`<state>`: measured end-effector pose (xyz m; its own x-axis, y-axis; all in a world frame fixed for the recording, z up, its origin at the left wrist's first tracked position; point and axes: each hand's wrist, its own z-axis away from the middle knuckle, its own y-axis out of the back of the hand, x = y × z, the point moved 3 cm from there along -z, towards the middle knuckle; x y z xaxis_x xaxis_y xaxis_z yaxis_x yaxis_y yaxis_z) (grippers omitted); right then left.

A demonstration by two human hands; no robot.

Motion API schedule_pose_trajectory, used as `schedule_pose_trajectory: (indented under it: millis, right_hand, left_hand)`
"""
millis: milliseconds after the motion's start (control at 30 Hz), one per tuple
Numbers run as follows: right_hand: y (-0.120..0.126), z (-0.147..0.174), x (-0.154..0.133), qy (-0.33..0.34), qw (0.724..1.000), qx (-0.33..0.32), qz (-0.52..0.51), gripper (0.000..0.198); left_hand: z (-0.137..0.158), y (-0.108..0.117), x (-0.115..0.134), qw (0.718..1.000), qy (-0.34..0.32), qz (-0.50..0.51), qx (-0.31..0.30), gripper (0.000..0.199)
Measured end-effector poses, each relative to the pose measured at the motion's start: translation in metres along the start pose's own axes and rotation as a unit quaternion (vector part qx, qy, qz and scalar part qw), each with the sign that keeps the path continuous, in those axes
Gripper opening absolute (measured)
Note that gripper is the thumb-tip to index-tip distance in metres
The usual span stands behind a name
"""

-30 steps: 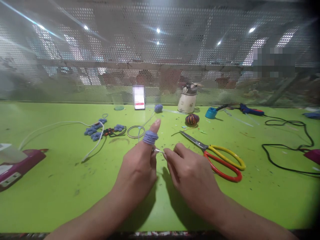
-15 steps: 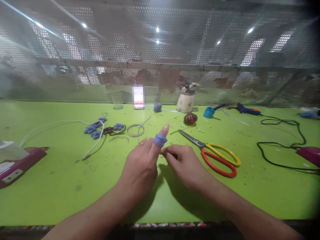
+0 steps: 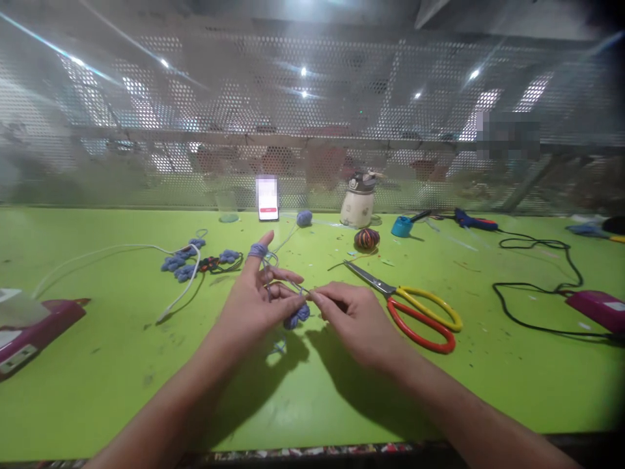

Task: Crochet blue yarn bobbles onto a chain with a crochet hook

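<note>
Blue-purple yarn (image 3: 258, 250) is wound around the raised index finger of my left hand (image 3: 251, 296). Its thumb and other fingers pinch a small blue-purple crochet piece (image 3: 297, 317), which hangs below the fingertips. Close beside it, my right hand (image 3: 354, 316) is closed in a pinch on a thin crochet hook (image 3: 306, 292), mostly hidden by the fingers, with its tip at the yarn. A strand leads back towards a blue-purple yarn ball (image 3: 304, 218). Large scissors (image 3: 424, 312) with red and yellow handles lie partly open to the right of my right hand.
Blue crocheted flowers (image 3: 180, 262) and a white cable (image 3: 141, 246) lie left. Behind stand a phone (image 3: 267, 198), a clear cup (image 3: 227, 207) and a white jug (image 3: 358, 205). A multicoloured yarn ball (image 3: 366, 239), blue tape dispenser (image 3: 402, 226), glue gun (image 3: 476, 220) and power strips (image 3: 43, 329) surround the work.
My left hand has turned and moved left, opening its fingers to show the crochet piece and yarn strands. My right hand keeps its pinch nearby. The view has shifted slightly.
</note>
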<state>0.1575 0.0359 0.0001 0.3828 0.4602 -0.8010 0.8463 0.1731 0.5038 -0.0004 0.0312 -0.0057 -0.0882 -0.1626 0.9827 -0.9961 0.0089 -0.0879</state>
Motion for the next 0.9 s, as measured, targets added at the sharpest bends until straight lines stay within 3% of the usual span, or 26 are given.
schedule_pose_trajectory:
  millis: [100,200,333,400,500,700,900]
  right_hand:
    - [0.001,0.001,-0.003,0.012,1.000,0.013,-0.016,0.023]
    - [-0.002,0.001,0.000,-0.046,0.995,-0.002,-0.084,0.021]
    - [-0.010,0.004,0.007,-0.171,0.956,-0.045,-0.235,0.023]
    - [-0.013,0.005,0.007,-0.200,0.934,-0.059,-0.289,0.026]
    - [-0.012,0.005,0.005,-0.180,0.935,-0.068,-0.299,0.030]
    - [-0.004,0.003,0.002,-0.057,0.992,-0.009,-0.112,0.026]
    - [-0.001,0.001,0.005,-0.032,0.996,-0.011,-0.088,0.028]
  left_hand:
    - [0.001,0.001,0.000,0.999,0.021,0.043,0.001,0.113]
    - [0.001,0.000,0.001,0.999,0.005,0.040,-0.003,0.116]
    - [0.000,-0.001,0.002,0.999,-0.030,-0.010,0.022,0.115]
    - [0.000,-0.001,0.003,0.999,-0.031,-0.021,0.029,0.112]
    - [0.001,-0.001,0.003,1.000,-0.016,-0.003,0.027,0.109]
    - [0.001,-0.001,0.003,0.999,0.021,0.041,0.005,0.107]
    - [0.005,-0.002,0.010,0.993,0.062,0.099,-0.020,0.097]
